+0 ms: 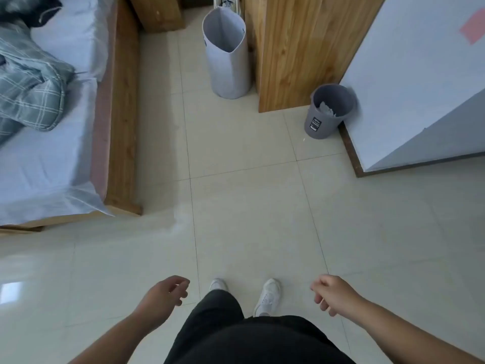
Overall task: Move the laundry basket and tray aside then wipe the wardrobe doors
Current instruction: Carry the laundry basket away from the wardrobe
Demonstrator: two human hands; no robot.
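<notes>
As the person stands on the pale tiled floor [249, 206], both arms reach out low in front, and nothing's in either grip. The left hand [162, 295] has its fingers loosely curled, palm turned inward, empty. The right hand [332, 292] is the same story: fingers drooping in a soft curl, holding nothing. Up ahead, top centre, there's the laundry basket [228, 56]: tall, white, upright, mouth open, on the floor just beside the left side of the wooden wardrobe [296, 48], well apart from both hands. Grey bin [329, 114] w/ crumpled paper inside sits at the wardrobe's near corner, against a white wall [420, 74]. Left side: bed [52, 153] w/ wooden frame, pale sheet, plaid quilt [29, 90] bunched on top. Btm centre: black trousers [236, 337], white shoes [267, 295].
</notes>
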